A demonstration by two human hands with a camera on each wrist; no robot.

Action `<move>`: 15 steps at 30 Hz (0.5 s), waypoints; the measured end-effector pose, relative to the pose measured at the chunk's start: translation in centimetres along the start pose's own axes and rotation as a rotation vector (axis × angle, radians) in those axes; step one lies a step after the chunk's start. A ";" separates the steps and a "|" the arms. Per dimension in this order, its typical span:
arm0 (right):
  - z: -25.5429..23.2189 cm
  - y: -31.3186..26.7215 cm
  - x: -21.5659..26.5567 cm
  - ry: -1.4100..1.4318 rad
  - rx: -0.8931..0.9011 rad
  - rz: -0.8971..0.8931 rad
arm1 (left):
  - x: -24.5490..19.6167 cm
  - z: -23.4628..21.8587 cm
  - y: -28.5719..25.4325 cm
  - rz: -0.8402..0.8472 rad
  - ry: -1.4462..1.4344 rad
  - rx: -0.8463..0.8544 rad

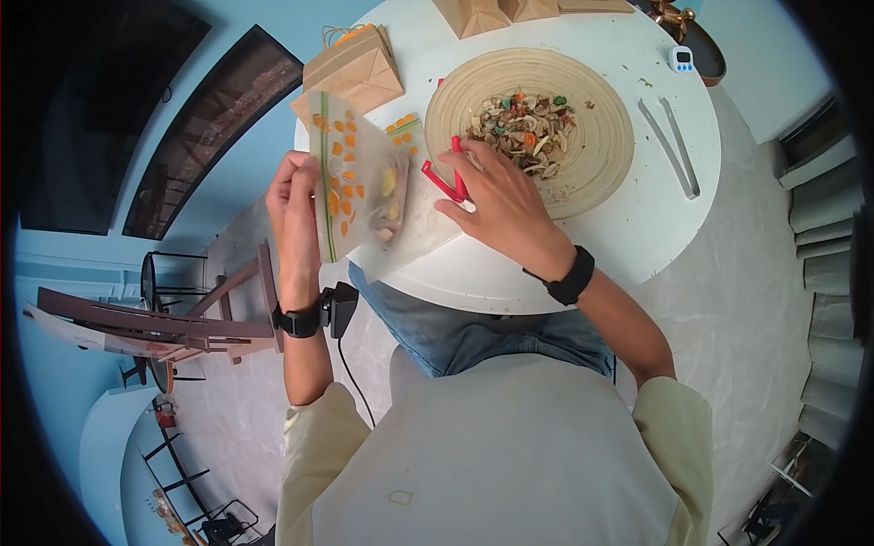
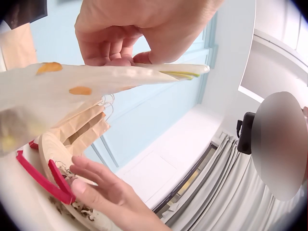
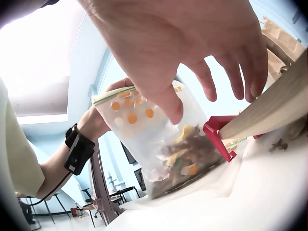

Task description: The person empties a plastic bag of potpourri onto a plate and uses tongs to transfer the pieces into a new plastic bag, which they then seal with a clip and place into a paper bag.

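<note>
My left hand [image 1: 293, 205] pinches the top edge of a clear zip bag [image 1: 341, 182] printed with orange spots. Mixed dried pieces, brown, yellow and orange, lie in the lower part of the bag [image 3: 185, 159]. My right hand [image 1: 510, 205] hovers by the near left rim of a round wooden plate [image 1: 596, 173], fingers spread and holding nothing. Below its fingers is a red V-shaped plastic piece [image 2: 45, 178], which overlaps the plate's rim in the right wrist view. A heap of similar dried pieces [image 1: 528, 132] lies on the plate.
Metal tongs [image 1: 674, 150] and a small white timer [image 1: 681, 59] lie on the right of the round white table [image 1: 655, 227]. Brown paper bags [image 1: 355, 68] stand at the back left and back. Another orange-spotted bag [image 1: 405, 127] lies behind the held one.
</note>
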State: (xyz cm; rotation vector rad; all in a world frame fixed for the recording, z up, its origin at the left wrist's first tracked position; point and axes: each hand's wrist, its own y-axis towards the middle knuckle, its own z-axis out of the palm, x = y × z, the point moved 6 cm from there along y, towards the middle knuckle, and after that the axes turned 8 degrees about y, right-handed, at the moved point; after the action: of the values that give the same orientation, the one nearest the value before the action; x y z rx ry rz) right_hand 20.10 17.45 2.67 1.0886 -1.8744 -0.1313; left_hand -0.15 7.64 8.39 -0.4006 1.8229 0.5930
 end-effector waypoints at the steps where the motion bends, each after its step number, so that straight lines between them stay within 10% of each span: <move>1: 0.1 0.0 -0.2 0.000 0.000 0.000 | 0.0 -0.5 0.2 0.027 -0.041 -0.036; 15: 1.7 0.6 1.5 0.187 0.015 -0.176 | 1.2 1.6 -0.5 -0.058 -0.121 0.193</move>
State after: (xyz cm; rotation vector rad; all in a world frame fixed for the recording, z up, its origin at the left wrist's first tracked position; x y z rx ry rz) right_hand 18.15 16.16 3.02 1.2324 -1.6152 -0.1125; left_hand 0.98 8.18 6.70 -0.2801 1.7289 0.3891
